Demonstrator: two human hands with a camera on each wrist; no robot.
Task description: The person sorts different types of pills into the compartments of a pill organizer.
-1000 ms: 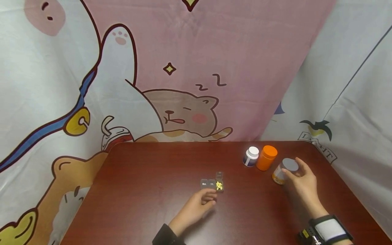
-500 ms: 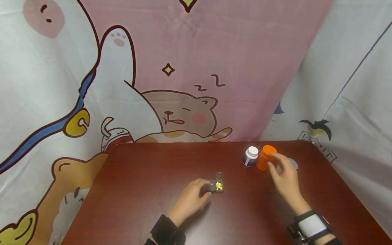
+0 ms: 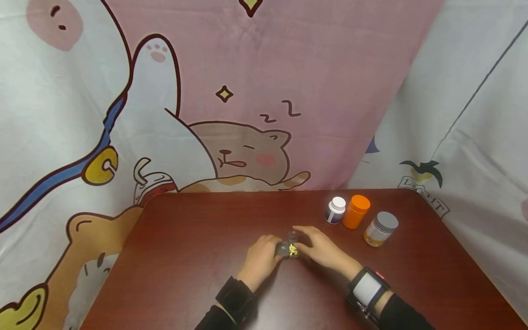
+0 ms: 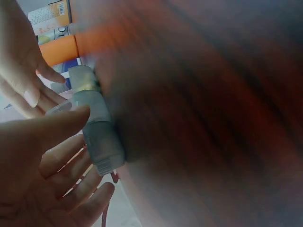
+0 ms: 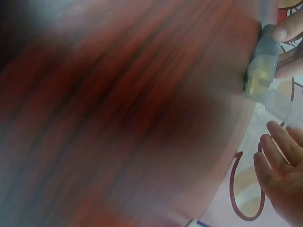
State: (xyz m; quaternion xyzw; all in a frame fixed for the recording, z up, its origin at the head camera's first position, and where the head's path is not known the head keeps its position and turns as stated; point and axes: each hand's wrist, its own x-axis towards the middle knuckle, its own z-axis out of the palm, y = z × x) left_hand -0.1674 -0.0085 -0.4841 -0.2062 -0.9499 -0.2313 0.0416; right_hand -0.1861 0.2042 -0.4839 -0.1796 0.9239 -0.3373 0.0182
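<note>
A small grey pill organizer (image 3: 282,249) lies on the table with lettering on a closed lid. Its rightmost compartment holds yellow pills (image 3: 293,250), and that compartment's clear lid (image 3: 293,236) stands raised behind it. My left hand (image 3: 257,261) grips the organizer's left end, thumb on the near side and fingers behind, as the left wrist view shows with the thumb over the organizer (image 4: 102,137). My right hand (image 3: 323,247) is at the right end, its fingers beside the raised lid. In the right wrist view those fingers (image 5: 279,153) are extended, close to the lid (image 5: 280,105); contact is unclear.
On the table's (image 3: 198,229) back right stand a white-capped dark bottle (image 3: 335,210), an orange bottle (image 3: 356,211) and a grey-lidded jar (image 3: 381,228). A printed cloth (image 3: 330,91) hangs behind the table's back edge.
My right hand has left the grey-lidded jar, passing by the orange bottle, and come left to the raised lid. My left hand has moved from below the pill organizer onto its left end.
</note>
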